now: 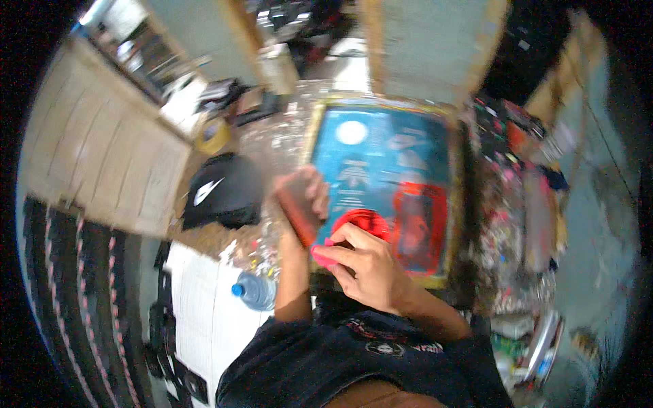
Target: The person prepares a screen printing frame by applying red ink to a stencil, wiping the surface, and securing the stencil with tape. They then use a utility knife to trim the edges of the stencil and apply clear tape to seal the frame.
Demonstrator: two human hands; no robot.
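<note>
A screen-printing frame [451, 231] with a blue stencilled mesh lies in front of me, and wet red ink covers a rectangular patch [420, 228] on its near right. My left hand [316, 194], blurred, is closed around a flat reddish-brown squeegee [298, 207], tilted over the frame's left edge. My right hand [371, 265] pinches a small bright pink piece [326, 254] close to the squeegee's lower end; its kind is not clear. Just beyond my right fingers is a round red shape [364, 221], partly hidden by them; I cannot tell whether it is a tub or ink.
A black bag with a white mark [221, 190] and a roll of yellowish tape [213, 136] lie to the left. A blue water jug [256, 291] stands near my left elbow. Piled clutter [510, 224] lines the right side. A pale wooden panel [102, 143] stands at far left.
</note>
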